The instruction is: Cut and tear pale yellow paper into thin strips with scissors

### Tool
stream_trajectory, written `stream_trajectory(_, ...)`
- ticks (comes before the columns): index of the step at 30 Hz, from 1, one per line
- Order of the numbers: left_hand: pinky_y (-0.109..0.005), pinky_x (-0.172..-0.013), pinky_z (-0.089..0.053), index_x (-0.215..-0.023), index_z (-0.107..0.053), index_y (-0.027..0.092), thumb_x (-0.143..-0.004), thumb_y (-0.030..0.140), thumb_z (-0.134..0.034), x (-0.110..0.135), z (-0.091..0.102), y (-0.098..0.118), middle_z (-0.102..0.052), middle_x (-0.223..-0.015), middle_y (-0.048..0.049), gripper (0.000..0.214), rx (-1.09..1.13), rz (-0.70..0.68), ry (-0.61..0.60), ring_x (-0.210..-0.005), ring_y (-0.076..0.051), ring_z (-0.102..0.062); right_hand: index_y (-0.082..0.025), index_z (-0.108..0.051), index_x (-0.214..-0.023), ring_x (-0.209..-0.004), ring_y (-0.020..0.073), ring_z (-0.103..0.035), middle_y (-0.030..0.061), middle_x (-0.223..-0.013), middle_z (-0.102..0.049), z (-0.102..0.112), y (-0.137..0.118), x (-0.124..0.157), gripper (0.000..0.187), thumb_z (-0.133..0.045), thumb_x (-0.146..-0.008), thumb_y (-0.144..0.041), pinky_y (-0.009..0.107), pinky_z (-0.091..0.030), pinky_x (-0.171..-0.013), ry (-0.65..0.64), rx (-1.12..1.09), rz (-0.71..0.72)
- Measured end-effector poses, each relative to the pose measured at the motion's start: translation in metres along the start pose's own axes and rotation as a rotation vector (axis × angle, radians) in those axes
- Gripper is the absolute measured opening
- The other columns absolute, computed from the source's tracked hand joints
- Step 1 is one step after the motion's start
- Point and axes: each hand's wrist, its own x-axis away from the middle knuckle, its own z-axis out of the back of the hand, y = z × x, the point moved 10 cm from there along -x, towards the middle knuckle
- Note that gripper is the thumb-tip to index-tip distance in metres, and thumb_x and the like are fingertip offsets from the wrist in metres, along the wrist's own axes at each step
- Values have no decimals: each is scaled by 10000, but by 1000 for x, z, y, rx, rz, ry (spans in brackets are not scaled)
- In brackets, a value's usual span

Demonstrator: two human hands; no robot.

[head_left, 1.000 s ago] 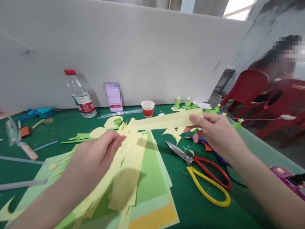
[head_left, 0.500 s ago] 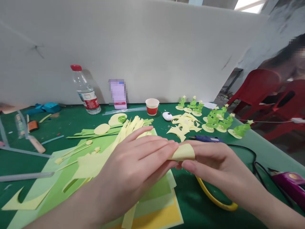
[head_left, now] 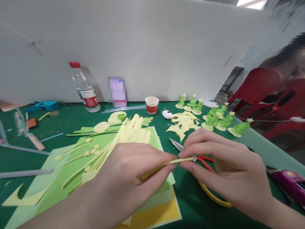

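A piece of pale yellow paper (head_left: 182, 160) is stretched between my two hands, seen nearly edge-on as a thin strip. My left hand (head_left: 143, 171) pinches its left part between thumb and fingers, and some of it runs into the palm. At its right end, my right hand (head_left: 224, 162) grips it with thumb and fingertips. Just behind and under the right hand lie scissors (head_left: 176, 145) with red on the handles, partly covered. Beneath my left hand are green paper sheets (head_left: 57, 171) and a bunch of pale yellow paper strips (head_left: 133, 128).
Small green spiral paper trees (head_left: 211, 119) with stars stand at the right, beside yellow paper scraps (head_left: 184, 122). A paper cup (head_left: 152, 105), a phone (head_left: 118, 92) and a water bottle (head_left: 87, 92) are along the white panel. A purple tool (head_left: 289, 184) lies at the right edge.
The paper was a wider curved piece between my hands and now shows as a thin edge. My left hand has gone from flat fingers to a pinch. My right hand has risen, uncovering the scissor blades.
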Motion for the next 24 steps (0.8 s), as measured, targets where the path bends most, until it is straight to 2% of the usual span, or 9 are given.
stream_trajectory(5, -152, -461, -369, -741, -646, 180, -824, 201, -499, 1, -1, -3, -643, -579, 38, 169, 44, 33, -4, -481, -69, -535, -163, -581, -716, -634, 87, -542, -2, -671, -590, 2, -6, 0, 79, -589, -743, -89, 210, -442, -573, 7, 12, 32)
stream_trajectory(8, -128, -496, -390, -795, -653, 186, -797, 205, -559, 0, 0, -4, -675, -640, 52, 96, 93, 40, 13, -507, -57, -558, -145, -602, -689, -617, 66, -546, -9, -652, -606, -1, -5, 1, 90, -582, -736, -71, 175, -438, -570, -7, -1, -19)
stream_trajectory(11, -118, -493, -392, -749, -667, 170, -809, 201, -539, -1, -2, -10, -694, -665, 41, 144, 119, 77, -2, -515, -55, -576, -156, -622, -668, -603, 52, -555, -22, -638, -628, -1, 2, -1, 107, -582, -736, -83, 141, -431, -562, -44, 8, -100)
stream_trajectory(14, -112, -433, -364, -710, -678, 179, -794, 225, -552, -1, -5, -24, -690, -630, 51, 158, 188, 209, -41, -485, -51, -563, -190, -616, -632, -578, 53, -548, -45, -622, -633, 9, 18, -3, 104, -606, -728, -151, 131, -417, -523, -45, 40, -229)
stream_trajectory(17, -99, -417, -352, -621, -667, 193, -778, 232, -560, -1, -11, -38, -664, -567, 75, 194, 346, 359, -79, -472, -42, -535, -214, -608, -633, -557, 64, -528, -51, -622, -612, 18, 34, -4, 109, -598, -737, -244, 144, -404, -487, -19, 21, -356)
stream_trajectory(21, -101, -426, -365, -604, -671, 194, -770, 263, -552, 2, -27, -46, -661, -563, 67, 216, 522, 499, -164, -482, -50, -528, -221, -607, -681, -622, 87, -544, -37, -679, -609, -3, 39, 0, 89, -557, -749, -247, 157, -403, -485, -162, -75, -435)
stream_trajectory(24, -116, -464, -398, -646, -683, 204, -771, 310, -546, 7, -38, -49, -679, -602, 55, 214, 591, 582, -232, -529, -73, -562, -206, -577, -624, -583, 81, -516, -39, -614, -574, -12, 38, 3, 115, -549, -735, -194, 158, -387, -480, -216, -82, -464)
